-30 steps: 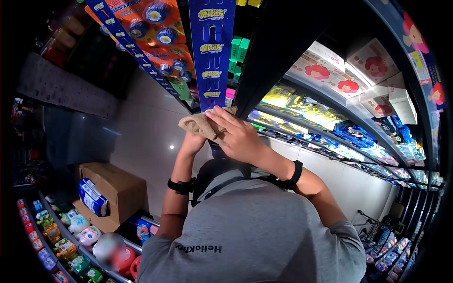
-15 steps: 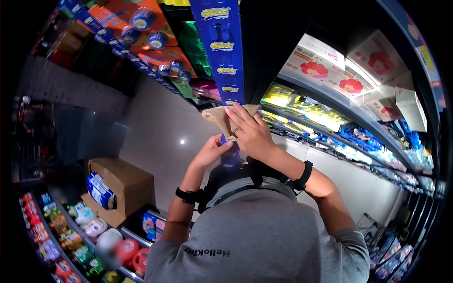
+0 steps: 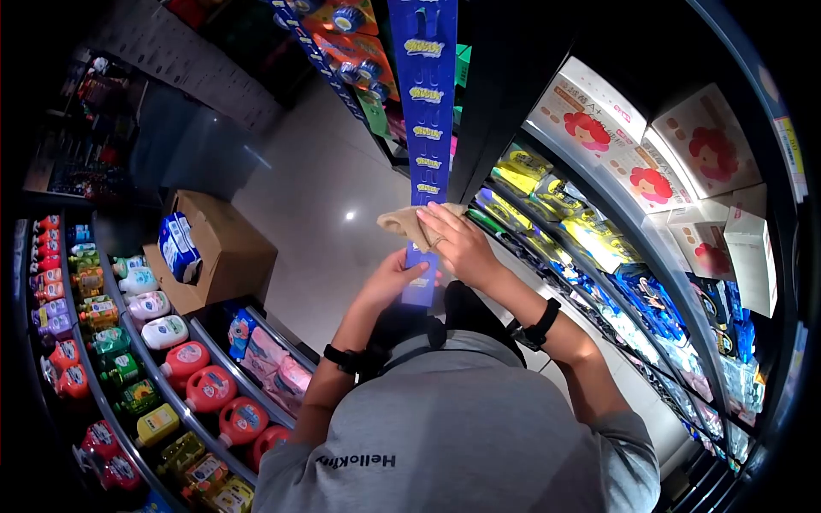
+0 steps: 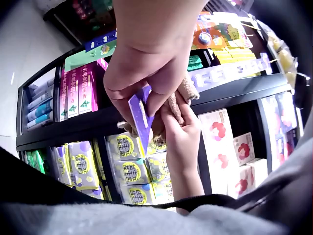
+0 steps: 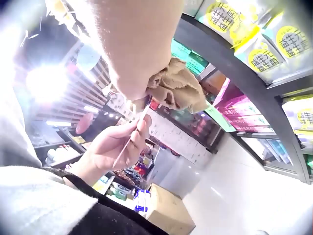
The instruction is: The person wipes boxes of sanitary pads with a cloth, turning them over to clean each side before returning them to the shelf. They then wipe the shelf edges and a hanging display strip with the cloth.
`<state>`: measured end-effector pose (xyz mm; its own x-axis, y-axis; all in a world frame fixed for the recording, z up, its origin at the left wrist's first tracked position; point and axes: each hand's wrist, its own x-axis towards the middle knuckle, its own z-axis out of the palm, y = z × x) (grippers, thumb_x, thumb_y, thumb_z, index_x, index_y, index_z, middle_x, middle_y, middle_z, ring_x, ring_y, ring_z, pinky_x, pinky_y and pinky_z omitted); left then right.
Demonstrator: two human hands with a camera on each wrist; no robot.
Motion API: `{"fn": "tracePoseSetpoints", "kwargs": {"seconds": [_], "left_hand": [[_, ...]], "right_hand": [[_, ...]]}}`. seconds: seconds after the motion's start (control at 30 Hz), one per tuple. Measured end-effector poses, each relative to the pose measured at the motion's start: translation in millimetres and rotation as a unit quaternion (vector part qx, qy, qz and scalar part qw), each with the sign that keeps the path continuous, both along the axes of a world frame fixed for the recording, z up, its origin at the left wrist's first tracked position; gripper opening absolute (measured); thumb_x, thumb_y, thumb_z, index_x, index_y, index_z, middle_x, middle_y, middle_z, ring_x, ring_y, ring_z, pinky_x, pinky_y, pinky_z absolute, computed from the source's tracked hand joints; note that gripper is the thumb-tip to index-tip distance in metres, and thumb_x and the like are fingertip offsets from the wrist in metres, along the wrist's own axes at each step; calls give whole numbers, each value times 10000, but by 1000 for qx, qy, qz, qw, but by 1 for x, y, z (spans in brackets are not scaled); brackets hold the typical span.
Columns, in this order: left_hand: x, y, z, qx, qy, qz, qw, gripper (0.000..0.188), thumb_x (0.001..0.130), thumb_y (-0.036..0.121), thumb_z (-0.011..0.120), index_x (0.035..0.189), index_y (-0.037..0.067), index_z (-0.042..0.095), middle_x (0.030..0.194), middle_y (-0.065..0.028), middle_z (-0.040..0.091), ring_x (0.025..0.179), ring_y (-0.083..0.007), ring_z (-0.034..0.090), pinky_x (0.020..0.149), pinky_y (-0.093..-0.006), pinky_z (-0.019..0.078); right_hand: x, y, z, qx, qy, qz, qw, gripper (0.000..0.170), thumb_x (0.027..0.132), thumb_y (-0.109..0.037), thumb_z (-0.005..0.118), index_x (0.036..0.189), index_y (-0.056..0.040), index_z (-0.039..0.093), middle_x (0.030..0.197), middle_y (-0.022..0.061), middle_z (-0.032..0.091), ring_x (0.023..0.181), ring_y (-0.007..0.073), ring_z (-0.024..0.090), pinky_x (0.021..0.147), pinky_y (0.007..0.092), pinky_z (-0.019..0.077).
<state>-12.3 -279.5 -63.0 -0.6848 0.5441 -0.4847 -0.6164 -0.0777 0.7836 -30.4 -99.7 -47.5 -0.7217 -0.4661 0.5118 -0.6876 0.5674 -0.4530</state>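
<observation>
A long blue strip with yellow logos [image 3: 424,111] runs from the shelf side toward the person's body. Its near end is pinched by the left hand [image 3: 392,278], thumb on one face and fingers behind. In the left wrist view the strip [image 4: 141,117] stands edge-on between thumb and fingers of the left hand [image 4: 146,73]. Further along, the right hand [image 3: 462,248] holds a tan cloth [image 3: 402,224] against the strip. The cloth [image 5: 178,85] bunches out beside the right hand [image 5: 137,54] in the right wrist view, and the left hand [image 5: 115,147] grips the strip's end below.
Shelves of boxes [image 3: 650,162] and yellow packs [image 3: 599,231] rise on the right. A cardboard box [image 3: 224,248] stands on the floor at left, near rows of bottles [image 3: 209,389]. Carded goods [image 3: 346,51] hang left of the strip.
The left hand has separated from the cloth and now grips the strip's near end. Both hands and the cloth sit further right in the head view, which has turned and shows more bottles.
</observation>
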Motion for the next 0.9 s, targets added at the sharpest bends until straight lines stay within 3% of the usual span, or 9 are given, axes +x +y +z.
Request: {"fn": "tracePoseSetpoints", "kwargs": {"seconds": [0.13,0.27,0.33,0.4,0.57,0.67,0.73,0.83,0.9], "left_hand": [[8,-14,-2,11,-11,-16,1000,174,852,108,544,991,5,523,864,-101,633,773,-165,630,722,-281,509],[-3,-28,-2,-22,-27,-43,999,170,871,155,522,967,15,537,829,-77,630,719,-144,620,684,-269,507],[-8,-42,-10,-42,-24,-62,997,180,885,173,504,955,11,544,819,-80,633,714,-154,629,677,-262,511],[-15,-59,-24,-43,1,-155,987,212,906,204,469,929,11,555,796,-64,631,687,-138,620,642,-240,503],[-17,-99,-29,-70,51,-221,971,199,909,211,466,904,38,564,770,-41,630,686,-112,610,664,-244,489],[-31,-119,-32,-15,39,-262,964,194,909,214,468,890,46,563,745,-22,623,648,-96,593,634,-224,474],[-38,-127,-23,-16,57,-264,963,192,913,205,458,866,47,555,718,-29,618,626,-96,584,618,-221,469],[-43,-133,-15,-11,46,-238,970,189,917,195,443,902,37,545,739,-38,613,635,-105,583,618,-223,468],[-49,-134,-17,-40,62,-224,972,169,911,172,444,940,32,535,778,-37,607,656,-101,569,630,-215,459]], "right_hand": [[7,-14,1,17,-39,-6,999,91,616,0,556,700,16,587,1226,85,499,1165,290,425,900,381,396],[12,-28,2,58,-3,-115,992,147,656,-28,568,791,17,605,1194,63,513,1080,293,448,904,391,379],[20,-37,-1,43,-88,-112,989,163,671,-66,579,811,12,610,1156,77,534,1032,271,469,873,376,398],[32,-54,-12,19,-103,-102,989,180,635,-40,588,810,-9,613,1121,74,544,998,265,475,837,376,413],[53,-89,-19,46,-85,-82,992,206,623,-33,584,825,-5,610,1125,67,530,1023,273,457,847,379,409],[53,-104,-9,83,-83,-138,983,238,628,-20,571,861,3,614,1124,85,523,1029,273,452,847,372,416],[51,-117,-6,97,-41,-208,973,224,659,-25,560,876,10,602,1101,143,530,1002,301,462,850,381,416],[54,-139,0,59,-24,-249,966,270,669,-34,563,934,10,597,1036,171,537,961,307,469,832,381,417],[63,-154,7,4,-250,-229,941,361,670,-49,567,1027,-1,582,944,175,540,917,315,469,802,380,414]]}}
